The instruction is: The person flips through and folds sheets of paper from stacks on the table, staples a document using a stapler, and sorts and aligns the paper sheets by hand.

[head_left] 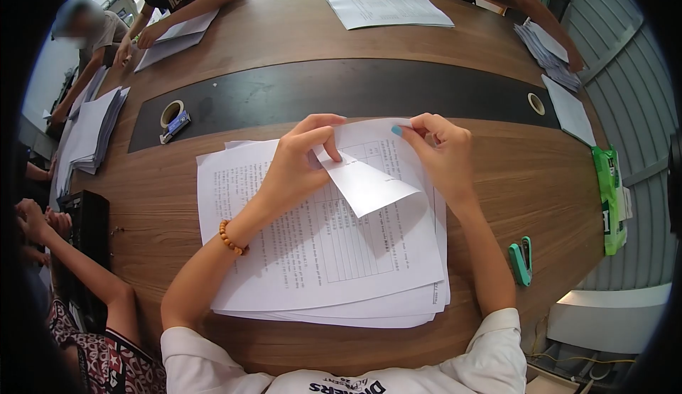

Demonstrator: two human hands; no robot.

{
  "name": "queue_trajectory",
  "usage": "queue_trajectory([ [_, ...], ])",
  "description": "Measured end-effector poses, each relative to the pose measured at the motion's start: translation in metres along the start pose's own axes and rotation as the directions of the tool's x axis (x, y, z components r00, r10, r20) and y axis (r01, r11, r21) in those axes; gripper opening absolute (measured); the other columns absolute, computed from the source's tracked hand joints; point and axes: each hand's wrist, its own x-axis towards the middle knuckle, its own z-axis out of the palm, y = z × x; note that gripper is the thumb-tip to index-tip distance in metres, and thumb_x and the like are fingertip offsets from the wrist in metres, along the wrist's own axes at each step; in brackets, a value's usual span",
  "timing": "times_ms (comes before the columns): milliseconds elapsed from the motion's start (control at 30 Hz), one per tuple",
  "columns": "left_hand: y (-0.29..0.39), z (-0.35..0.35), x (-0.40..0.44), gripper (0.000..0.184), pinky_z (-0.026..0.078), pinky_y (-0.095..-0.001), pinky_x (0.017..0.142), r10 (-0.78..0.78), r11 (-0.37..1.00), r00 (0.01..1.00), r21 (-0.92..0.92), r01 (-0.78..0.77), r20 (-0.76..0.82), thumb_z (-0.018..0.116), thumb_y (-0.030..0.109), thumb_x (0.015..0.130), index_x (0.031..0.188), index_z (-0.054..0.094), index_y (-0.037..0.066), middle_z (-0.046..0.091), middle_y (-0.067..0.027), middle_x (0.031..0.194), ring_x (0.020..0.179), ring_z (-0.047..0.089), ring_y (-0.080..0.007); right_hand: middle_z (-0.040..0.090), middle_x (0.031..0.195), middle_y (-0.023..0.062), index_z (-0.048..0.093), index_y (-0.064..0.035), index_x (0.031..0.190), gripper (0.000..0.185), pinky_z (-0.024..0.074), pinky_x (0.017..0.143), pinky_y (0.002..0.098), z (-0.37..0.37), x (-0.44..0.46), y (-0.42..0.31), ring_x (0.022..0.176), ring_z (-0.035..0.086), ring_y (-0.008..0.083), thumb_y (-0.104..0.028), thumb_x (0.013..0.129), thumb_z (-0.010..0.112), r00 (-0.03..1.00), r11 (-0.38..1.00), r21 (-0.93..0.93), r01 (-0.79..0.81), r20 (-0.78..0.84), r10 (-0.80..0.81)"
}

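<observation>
Before me lies a slightly uneven stack of printed paper (249, 252), with text and a table on its top sheet. My left hand (302, 156), with a beaded bracelet at the wrist, is closed on a sheet near the stack's far edge. A turned-over corner of this sheet (373, 188) hangs below the fingers, its white back showing. My right hand (444, 152) pinches paper at the far right corner between thumb and finger; a blue-green nail shows on the thumb. How many sheets each hand grips is hidden. A teal stapler (521, 260) rests right of my right forearm.
On the dark inlay are a tape roll (172, 114) with a small blue box (175, 127), and another tape roll (536, 103). A green packet (609, 198) is at the right edge. More paper piles (92, 127) (387, 9) lie around; other people's arms rest at the left and far sides.
</observation>
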Motion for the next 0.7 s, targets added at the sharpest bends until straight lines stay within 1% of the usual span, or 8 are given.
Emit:
queue_trajectory([
  [200, 0.000, 0.000, 0.000, 0.019, 0.041, -0.0223, 0.071, 0.003, 1.000, 1.000, 0.005, -0.003, -0.002, 0.063, -0.004, 0.056, 0.058, 0.046, 0.004, 0.053, -0.0081, 0.112, 0.097, 0.050, -0.0171, 0.062, 0.067, 0.0077, 0.065, -0.0020, 0.080, 0.009, 0.0404, 0.049, 0.0221, -0.004, 0.000, -0.006, 0.058, 0.055, 0.0107, -0.009, 0.074, 0.063, 0.999, 1.000, -0.004, -0.024, 0.029, 0.024],
  [300, 0.002, 0.000, 0.000, 0.018, 0.042, -0.0219, 0.069, -0.028, 0.999, 1.000, -0.022, 0.028, 0.000, 0.064, -0.004, 0.057, 0.059, 0.048, 0.004, 0.054, -0.0073, 0.107, 0.093, 0.051, -0.0159, 0.063, 0.070, 0.0064, 0.065, -0.0027, 0.079, 0.009, 0.0379, 0.049, 0.0204, -0.010, 0.003, -0.006, 0.056, 0.053, 0.0083, -0.009, 0.074, 0.062, 0.978, 0.986, 0.071, -0.148, 0.157, 0.136],
  [367, 0.002, 0.000, 0.000, 0.017, 0.042, -0.0231, 0.069, -0.035, 0.999, 0.999, -0.009, 0.034, -0.012, 0.065, -0.002, 0.057, 0.060, 0.049, 0.004, 0.055, -0.0063, 0.099, 0.091, 0.051, -0.0162, 0.064, 0.072, 0.0039, 0.067, -0.0052, 0.078, 0.007, 0.0364, 0.050, 0.0203, -0.015, 0.005, -0.005, 0.057, 0.052, 0.0070, -0.009, 0.073, 0.063, 0.966, 0.958, 0.248, -0.142, 0.244, 0.080],
  [400, 0.001, 0.000, 0.000, 0.017, 0.042, -0.0231, 0.069, -0.033, 0.999, 0.999, -0.006, 0.033, -0.014, 0.065, -0.002, 0.057, 0.060, 0.049, 0.004, 0.055, -0.0063, 0.099, 0.091, 0.051, -0.0162, 0.064, 0.072, 0.0039, 0.067, -0.0052, 0.078, 0.007, 0.0364, 0.050, 0.0203, -0.022, 0.006, -0.006, 0.057, 0.052, 0.0070, -0.009, 0.073, 0.063, 0.967, 0.958, 0.249, -0.139, 0.244, 0.077],
  [467, -0.002, 0.001, 0.000, 0.018, 0.042, -0.0239, 0.068, 0.036, 0.999, 0.999, 0.010, -0.036, -0.036, 0.066, -0.004, 0.056, 0.060, 0.050, 0.004, 0.054, -0.0048, 0.092, 0.090, 0.052, -0.0168, 0.064, 0.079, 0.0040, 0.067, -0.0060, 0.083, 0.014, 0.0397, 0.056, 0.0189, -0.036, 0.006, -0.010, 0.067, 0.054, 0.0072, -0.004, 0.069, 0.065, 0.871, 0.977, 0.195, -0.082, 0.490, -0.025],
  [600, -0.005, 0.001, -0.001, 0.020, 0.042, -0.0246, 0.068, 0.068, 0.997, 0.997, 0.027, -0.067, -0.036, 0.066, -0.006, 0.055, 0.059, 0.050, 0.004, 0.055, -0.0038, 0.088, 0.089, 0.052, -0.0168, 0.064, 0.089, 0.0053, 0.068, -0.0090, 0.084, 0.024, 0.0429, 0.060, 0.0209, -0.040, 0.000, -0.006, 0.073, 0.055, 0.0107, 0.002, 0.063, 0.066, 0.812, 0.964, 0.265, -0.035, 0.569, -0.127],
  [667, -0.004, 0.001, -0.001, 0.024, 0.041, -0.0244, 0.065, 0.031, 0.999, 0.998, 0.006, -0.031, -0.052, 0.066, -0.008, 0.054, 0.058, 0.047, 0.005, 0.055, -0.0039, 0.082, 0.087, 0.052, -0.0156, 0.063, 0.094, 0.0067, 0.068, -0.0123, 0.086, 0.031, 0.0445, 0.063, 0.0232, -0.041, -0.002, -0.004, 0.074, 0.056, 0.0137, 0.006, 0.061, 0.064, 0.719, 0.943, 0.331, 0.019, 0.651, -0.243],
  [700, -0.005, 0.001, -0.001, 0.024, 0.041, -0.0244, 0.065, 0.034, 0.999, 0.998, 0.007, -0.033, -0.053, 0.066, -0.008, 0.054, 0.058, 0.047, 0.005, 0.055, -0.0039, 0.082, 0.087, 0.052, -0.0156, 0.063, 0.093, 0.0084, 0.069, -0.0087, 0.082, 0.026, 0.0451, 0.065, 0.0239, -0.044, 0.000, -0.007, 0.074, 0.056, 0.0154, 0.005, 0.060, 0.065, 0.703, 0.945, 0.322, 0.059, 0.658, -0.269],
])
